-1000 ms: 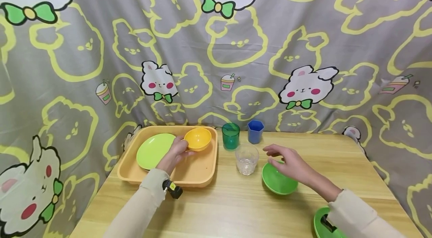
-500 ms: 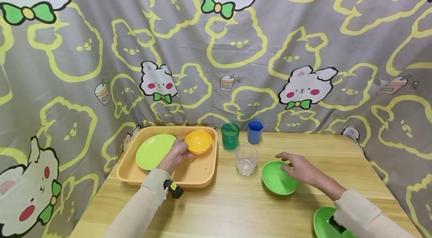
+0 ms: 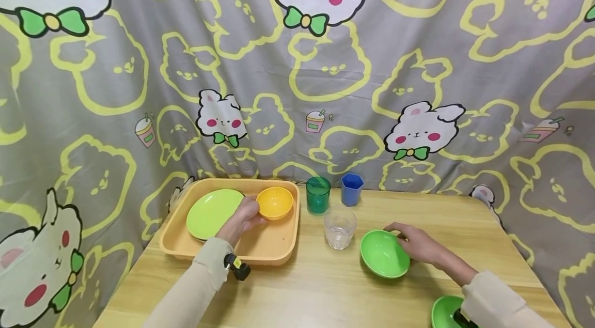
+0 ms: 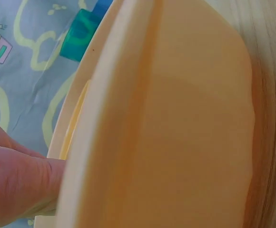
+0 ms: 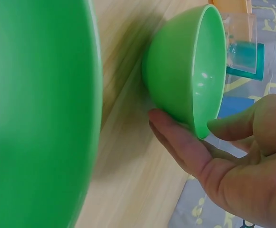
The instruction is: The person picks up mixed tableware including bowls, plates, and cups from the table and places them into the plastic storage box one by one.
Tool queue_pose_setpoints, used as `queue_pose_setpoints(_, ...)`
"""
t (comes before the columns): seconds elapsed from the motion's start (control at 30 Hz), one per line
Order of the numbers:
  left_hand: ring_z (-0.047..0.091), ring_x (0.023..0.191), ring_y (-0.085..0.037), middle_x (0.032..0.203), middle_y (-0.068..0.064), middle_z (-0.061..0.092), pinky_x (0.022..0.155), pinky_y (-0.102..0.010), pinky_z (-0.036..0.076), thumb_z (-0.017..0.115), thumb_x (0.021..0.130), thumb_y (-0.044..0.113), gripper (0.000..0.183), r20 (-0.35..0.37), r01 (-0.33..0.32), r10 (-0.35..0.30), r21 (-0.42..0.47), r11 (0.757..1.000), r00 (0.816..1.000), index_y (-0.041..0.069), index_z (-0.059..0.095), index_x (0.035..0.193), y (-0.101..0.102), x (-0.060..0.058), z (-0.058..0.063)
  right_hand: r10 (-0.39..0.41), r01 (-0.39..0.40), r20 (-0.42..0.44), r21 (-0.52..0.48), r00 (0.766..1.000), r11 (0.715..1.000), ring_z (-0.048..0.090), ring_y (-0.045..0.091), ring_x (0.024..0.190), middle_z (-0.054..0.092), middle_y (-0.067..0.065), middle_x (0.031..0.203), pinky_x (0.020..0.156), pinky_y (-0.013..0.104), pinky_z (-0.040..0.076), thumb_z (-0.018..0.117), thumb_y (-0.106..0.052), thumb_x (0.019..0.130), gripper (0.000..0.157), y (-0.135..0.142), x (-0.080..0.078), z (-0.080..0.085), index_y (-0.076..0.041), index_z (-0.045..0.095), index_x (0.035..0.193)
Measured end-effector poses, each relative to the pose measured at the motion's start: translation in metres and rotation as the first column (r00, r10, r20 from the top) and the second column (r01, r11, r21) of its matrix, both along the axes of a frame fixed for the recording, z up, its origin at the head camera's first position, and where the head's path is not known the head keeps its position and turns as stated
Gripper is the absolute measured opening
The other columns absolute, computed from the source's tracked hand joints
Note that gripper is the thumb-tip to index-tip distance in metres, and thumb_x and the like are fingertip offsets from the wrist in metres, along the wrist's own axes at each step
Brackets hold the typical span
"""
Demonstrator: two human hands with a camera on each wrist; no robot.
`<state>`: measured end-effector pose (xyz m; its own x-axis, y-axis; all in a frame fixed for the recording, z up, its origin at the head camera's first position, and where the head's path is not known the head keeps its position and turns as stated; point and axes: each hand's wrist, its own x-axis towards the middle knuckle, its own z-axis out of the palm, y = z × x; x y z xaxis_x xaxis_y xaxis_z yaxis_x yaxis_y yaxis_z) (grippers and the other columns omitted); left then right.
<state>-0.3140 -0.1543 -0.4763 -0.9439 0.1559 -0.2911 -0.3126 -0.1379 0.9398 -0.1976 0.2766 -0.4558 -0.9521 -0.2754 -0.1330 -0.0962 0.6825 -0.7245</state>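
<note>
In the head view my left hand (image 3: 240,219) holds the left side of a small yellow bowl (image 3: 276,204) inside the orange tray (image 3: 267,245). Its thumb (image 4: 26,183) shows over the tray wall in the left wrist view; the tray hides most of the bowl there. My right hand (image 3: 420,245) grips a green bowl (image 3: 383,256) by the right side of its rim. In the right wrist view the thumb (image 5: 231,126) is at the rim and the fingers (image 5: 181,142) lie along the bowl's outside.
A lime-green plate (image 3: 215,213) lies in the tray. Between tray and green bowl stand a clear glass (image 3: 340,232), a green tumbler (image 3: 318,196) and a blue hexagonal cup (image 3: 351,190). Another green dish (image 3: 445,310) sits near the front right, under the right sleeve. A patterned curtain (image 3: 334,75) hangs behind.
My right hand has moved from above the green bowl to its right side and taken hold of the rim. The left hand stays at the yellow bowl. The head view has tilted up slightly.
</note>
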Motion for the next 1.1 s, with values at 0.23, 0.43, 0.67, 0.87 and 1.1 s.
queue_pose_setpoints(0.23, 0.034, 0.139, -0.056, 0.155, -0.043, 0.019, 0.113, -0.064, 0.034, 0.023, 0.091, -0.014, 0.068, -0.02, -0.001, -0.001, -0.083, 0.997, 1.0, -0.016, 0.001, 0.156, 0.0, 0.005, 0.009, 0.006, -0.006, 0.002, -0.007, 1.0, 1.0, 0.065, 0.043, 0.102, 0.06, 0.035, 0.123, 0.066, 0.04, 0.061, 0.055, 0.01, 0.096, 0.038, 0.004, 0.001, -0.003, 0.004, 0.06, 0.133)
queue_pose_setpoints(0.43, 0.027, 0.144, -0.053, 0.162, -0.038, 0.005, 0.119, -0.063, 0.026, 0.032, 0.096, -0.008, 0.068, -0.112, 0.037, -0.063, -0.217, 0.975, 0.992, -0.014, 0.003, 0.157, 0.003, 0.016, 0.024, -0.031, 0.032, 0.029, -0.04, 0.999, 0.999, 0.065, 0.045, 0.103, 0.059, 0.038, 0.123, 0.065, 0.042, 0.062, 0.053, 0.009, 0.097, 0.04, 0.009, 0.004, -0.006, 0.005, 0.057, 0.136)
queue_pose_setpoints(0.67, 0.004, 0.152, -0.049, 0.165, -0.032, 0.008, 0.123, -0.062, 0.011, 0.042, 0.104, 0.003, 0.062, -0.195, 0.031, -0.128, -0.434, 0.9, 0.972, -0.01, 0.016, 0.158, -0.001, 0.029, 0.03, -0.069, 0.079, 0.093, -0.106, 0.993, 0.991, 0.069, 0.036, 0.092, 0.062, 0.036, 0.113, 0.058, 0.04, 0.063, 0.048, 0.01, 0.099, 0.04, 0.015, 0.006, -0.007, 0.007, 0.051, 0.138)
queue_pose_setpoints(0.87, 0.008, 0.15, -0.053, 0.164, -0.032, 0.01, 0.121, -0.065, 0.014, 0.046, 0.106, 0.012, 0.061, -0.227, -0.005, -0.126, -0.504, 0.864, 0.966, -0.004, 0.022, 0.159, -0.005, 0.037, 0.034, -0.093, 0.109, 0.111, -0.149, 0.989, 0.983, 0.069, 0.032, 0.088, 0.065, 0.029, 0.105, 0.062, 0.047, 0.063, 0.046, 0.009, 0.1, 0.042, 0.024, 0.008, -0.002, 0.009, 0.048, 0.142)
queue_pose_setpoints(1.1, 0.012, 0.149, -0.055, 0.164, -0.032, 0.013, 0.121, -0.063, 0.018, 0.05, 0.106, 0.013, 0.061, -0.28, -0.046, -0.112, -0.503, 0.863, 0.953, -0.001, 0.025, 0.159, -0.009, 0.04, 0.035, -0.122, 0.141, 0.103, -0.201, 0.987, 0.969, 0.069, 0.034, 0.09, 0.067, 0.027, 0.104, 0.067, 0.05, 0.063, 0.044, 0.008, 0.099, 0.046, 0.036, 0.011, 0.004, 0.012, 0.044, 0.145)
